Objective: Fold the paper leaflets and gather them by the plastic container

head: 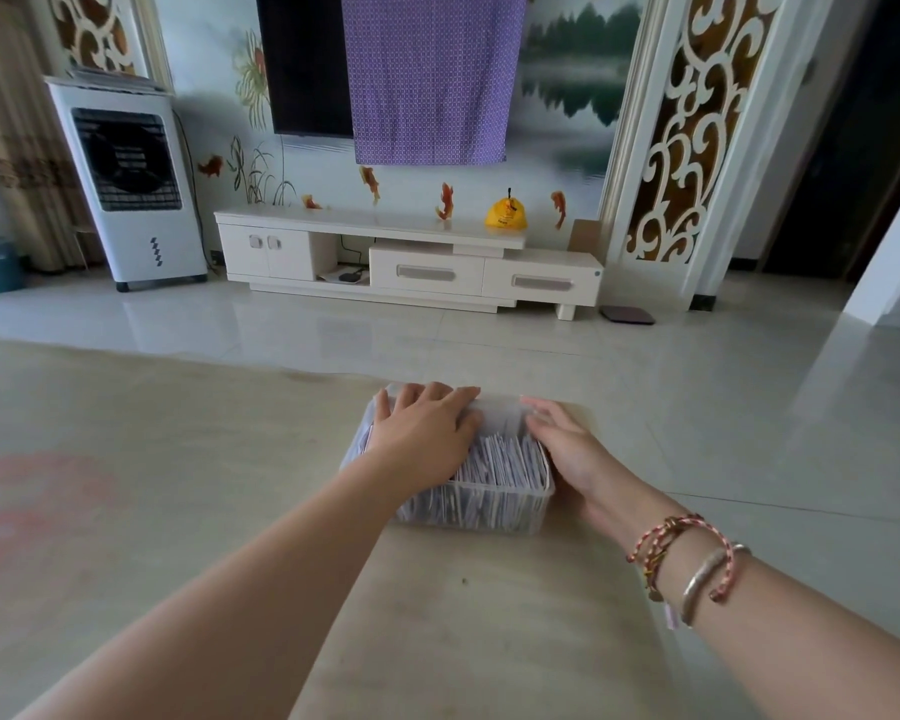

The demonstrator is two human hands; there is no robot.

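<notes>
Right now both hands rest flat, fingers extended, gripping nothing — left hand [427, 433] atop the leaflets [494, 470], right hand [567, 444] against the plastic container [489, 517] sitting near the surface [178, 459] edge; a careless push could tip it off.

Both forearms are bare, no sleeves. The right wrist wears braided red-and-pink cord bracelets [666, 548] and a silver bangle [707, 576].
</notes>
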